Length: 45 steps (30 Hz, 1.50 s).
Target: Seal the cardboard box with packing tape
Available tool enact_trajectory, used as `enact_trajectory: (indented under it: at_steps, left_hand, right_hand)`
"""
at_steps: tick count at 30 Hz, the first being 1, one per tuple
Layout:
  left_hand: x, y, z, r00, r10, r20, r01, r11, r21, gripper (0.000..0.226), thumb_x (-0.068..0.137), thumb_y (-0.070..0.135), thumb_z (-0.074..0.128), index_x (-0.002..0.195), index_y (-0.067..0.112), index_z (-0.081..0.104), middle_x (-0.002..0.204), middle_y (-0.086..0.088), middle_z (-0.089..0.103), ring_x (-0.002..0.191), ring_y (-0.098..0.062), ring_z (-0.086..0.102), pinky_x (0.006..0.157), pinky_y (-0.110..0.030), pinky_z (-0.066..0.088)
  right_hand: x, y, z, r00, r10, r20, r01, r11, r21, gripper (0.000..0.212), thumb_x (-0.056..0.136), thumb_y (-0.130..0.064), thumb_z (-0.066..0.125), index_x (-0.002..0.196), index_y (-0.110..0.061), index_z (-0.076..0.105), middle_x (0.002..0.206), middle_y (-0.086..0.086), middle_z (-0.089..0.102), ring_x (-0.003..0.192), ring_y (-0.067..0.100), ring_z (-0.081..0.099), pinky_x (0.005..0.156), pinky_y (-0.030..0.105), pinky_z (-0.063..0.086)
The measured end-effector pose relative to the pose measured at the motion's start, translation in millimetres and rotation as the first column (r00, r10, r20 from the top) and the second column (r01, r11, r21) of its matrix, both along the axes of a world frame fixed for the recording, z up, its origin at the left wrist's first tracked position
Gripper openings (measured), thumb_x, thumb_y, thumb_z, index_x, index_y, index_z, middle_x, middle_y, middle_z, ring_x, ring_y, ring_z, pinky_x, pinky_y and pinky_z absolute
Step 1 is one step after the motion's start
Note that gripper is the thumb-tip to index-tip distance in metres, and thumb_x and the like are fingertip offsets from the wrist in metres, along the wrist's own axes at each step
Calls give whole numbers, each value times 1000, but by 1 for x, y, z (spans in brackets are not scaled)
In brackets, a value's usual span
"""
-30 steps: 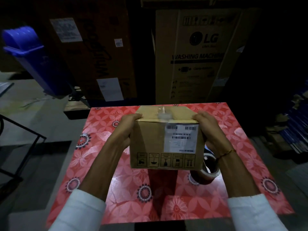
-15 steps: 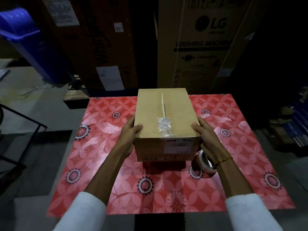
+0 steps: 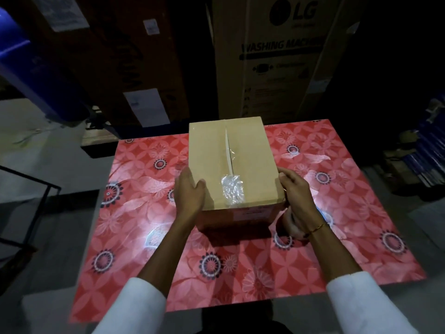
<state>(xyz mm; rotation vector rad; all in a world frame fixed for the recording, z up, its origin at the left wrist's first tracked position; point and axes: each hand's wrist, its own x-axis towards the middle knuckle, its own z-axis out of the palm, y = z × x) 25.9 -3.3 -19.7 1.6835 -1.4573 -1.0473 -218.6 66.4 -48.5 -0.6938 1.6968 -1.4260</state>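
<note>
Where both flaps meet, cardboard box (image 3: pixel 231 165) between left hand (image 3: pixel 189 194) and right hand (image 3: pixel 295 191)

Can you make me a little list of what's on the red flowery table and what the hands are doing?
surface: red floral table cover
main item: cardboard box, standing on the cover
box top: flaps closed, seam down the middle
tape on box: crumpled clear tape patch at near end of seam
tape roll: tape roll partly hidden under right wrist
left hand: gripping the box's left side
right hand: gripping the box's right side
</note>
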Motion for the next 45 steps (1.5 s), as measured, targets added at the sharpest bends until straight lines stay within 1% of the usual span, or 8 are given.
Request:
enact_trajectory:
  at_steps: [3, 6, 9, 15, 21, 32, 37, 45]
  left_hand:
    - [-18, 0, 7, 956, 1, 292, 39, 990, -134, 43, 91, 23, 63, 133, 13, 58, 142, -16, 47, 133, -35, 38, 109, -44, 33]
    - [-42, 1, 17, 962, -68, 264, 144, 948, -282, 27, 91, 23, 63, 116, 13, 66, 135, -14, 50, 129, -32, 43, 103, -46, 45]
    - [-74, 9, 31, 952, -242, 188, 292, 905, -310, 17, 93, 22, 62, 105, 12, 70, 111, -7, 68, 98, -21, 67, 85, -33, 53]
    - [-125, 26, 33, 923, -374, 92, 385, 902, -198, 16, 94, 23, 58, 91, 16, 71, 74, 6, 67, 70, -17, 68, 67, -28, 51]
    - [-147, 30, 27, 915, -395, 85, 404, 898, -174, 16, 95, 23, 59, 94, 14, 73, 82, 3, 72, 76, -17, 70, 71, -27, 53]
    - [-159, 10, 31, 946, -323, -10, 321, 941, -106, 10, 94, 25, 60, 90, 26, 69, 79, 12, 67, 74, -15, 67, 68, -35, 54]
    - [-155, 3, 53, 922, -281, -266, 293, 956, 4, 9, 97, 32, 59, 102, 30, 67, 88, 1, 69, 75, -18, 65, 64, -34, 55]
    - [-111, -6, 82, 719, -168, -675, 368, 915, 164, 45, 102, 40, 47, 129, 8, 63, 109, -11, 70, 99, -27, 65, 81, -36, 51]
  right_hand:
    - [-23, 20, -9, 973, -40, -229, 53, 997, 52, 23, 93, -14, 58, 112, -20, 71, 109, 3, 72, 95, 21, 65, 84, 38, 55]
    - [-48, 48, -19, 786, 95, -610, 55, 973, 223, 37, 85, 0, 58, 120, -10, 67, 118, 9, 67, 105, 29, 63, 90, 43, 52]
    - [-66, 66, -32, 654, 294, -697, 56, 900, 432, 51, 79, -5, 64, 129, -13, 61, 123, 13, 61, 112, 40, 56, 88, 45, 49]
    - [-82, 79, -54, 570, 460, -681, -25, 838, 545, 50, 88, -26, 67, 135, -16, 54, 123, 12, 59, 111, 38, 57, 83, 42, 48]
    - [-94, 71, -72, 590, 461, -663, -39, 836, 547, 20, 95, -25, 55, 112, -15, 61, 107, 8, 65, 98, 33, 63, 71, 35, 41]
    - [-120, 48, -1, 915, 258, -310, -208, 961, 185, 16, 96, -32, 63, 107, -24, 71, 98, -3, 75, 94, 13, 69, 75, 29, 50]
    - [-112, 26, 61, 937, 293, -189, -301, 954, -15, 14, 97, -26, 62, 106, -29, 72, 97, -8, 77, 91, 7, 71, 75, 24, 53]
    - [-40, -7, 85, 920, 391, -11, -388, 909, -149, 20, 98, -17, 59, 112, -20, 73, 106, 2, 78, 94, 15, 72, 71, 28, 57]
